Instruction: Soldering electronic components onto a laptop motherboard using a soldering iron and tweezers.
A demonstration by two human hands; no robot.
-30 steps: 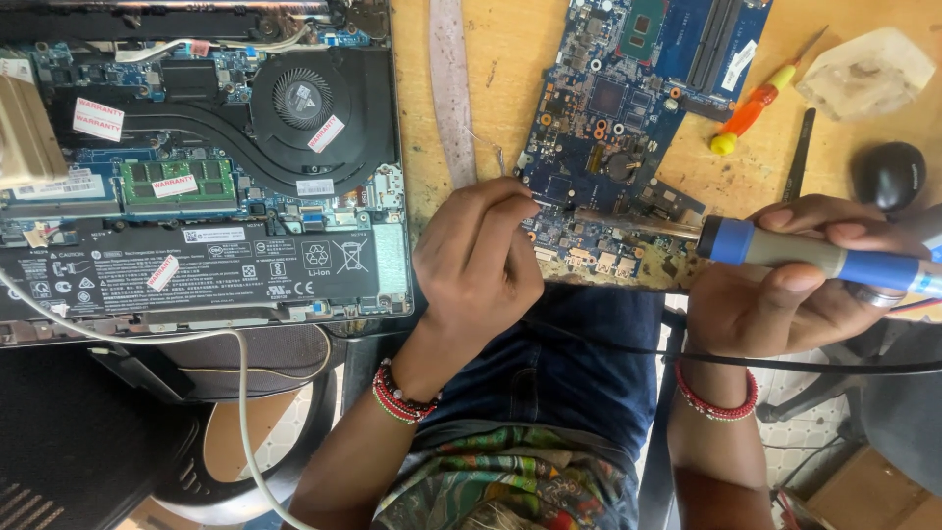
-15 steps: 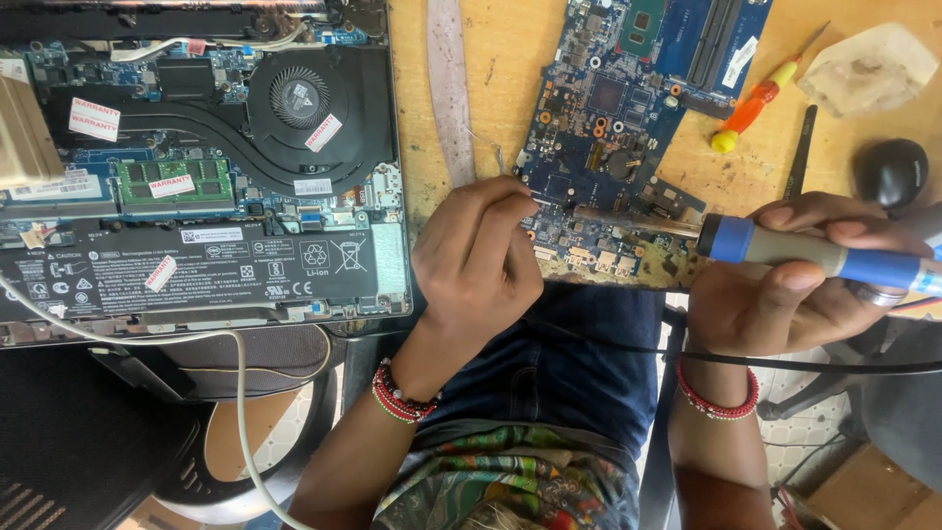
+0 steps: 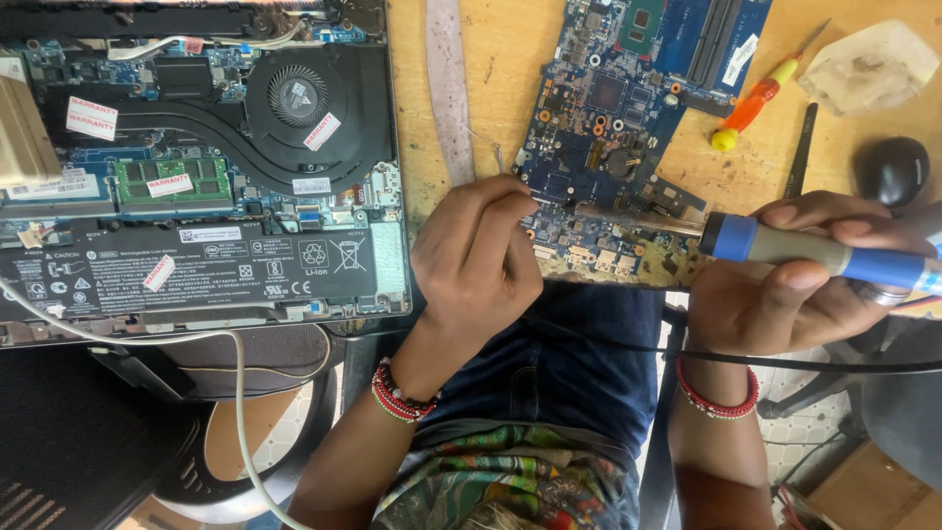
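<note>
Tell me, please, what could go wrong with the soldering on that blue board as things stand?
1. The left hand pinches something thin at the board right beside the iron tip; its fingers could get burned.
2. The board overhangs the table edge above the lap; a push may tip it, or hot solder could drop onto the legs.
3. A black cable crosses the right hand's wrist and might snag, jerking the iron.
</note>
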